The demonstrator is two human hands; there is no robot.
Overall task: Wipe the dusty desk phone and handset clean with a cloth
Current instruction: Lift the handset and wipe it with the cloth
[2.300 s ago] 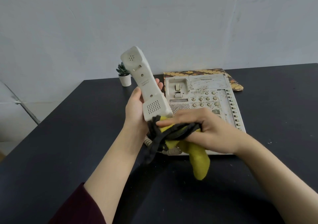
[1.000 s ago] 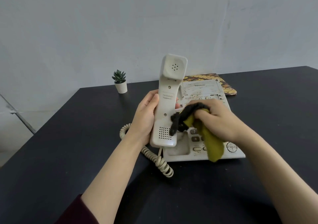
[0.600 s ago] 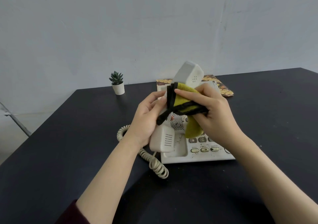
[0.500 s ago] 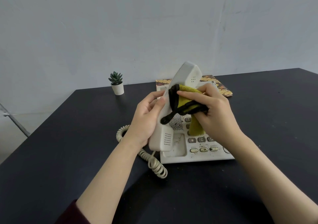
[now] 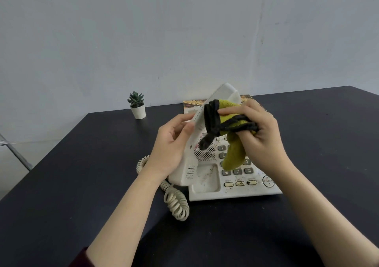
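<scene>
Left hand (image 5: pixel 171 147): grips tilted handset (image 5: pixel 195 141) | Right hand (image 5: pixel 259 132): clutches cloth (image 5: pixel 229 121) against handset | Phone (image 5: pixel 238 186): on table (image 5: pixel 61 184)

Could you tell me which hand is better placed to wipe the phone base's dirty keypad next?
The right hand. It already grips the cloth, directly above the phone base and its keypad. The left hand holds the handset and carries no cloth.

Open dark table (image 5: pixel 61 184) to the left and along the near edge. Blocked in the middle by the desk phone (image 5: pixel 235 186), with the coiled cord (image 5: pixel 176 203) just beside its left front corner. Small potted plant (image 5: pixel 137 105) far back near the wall, well apart.
</scene>
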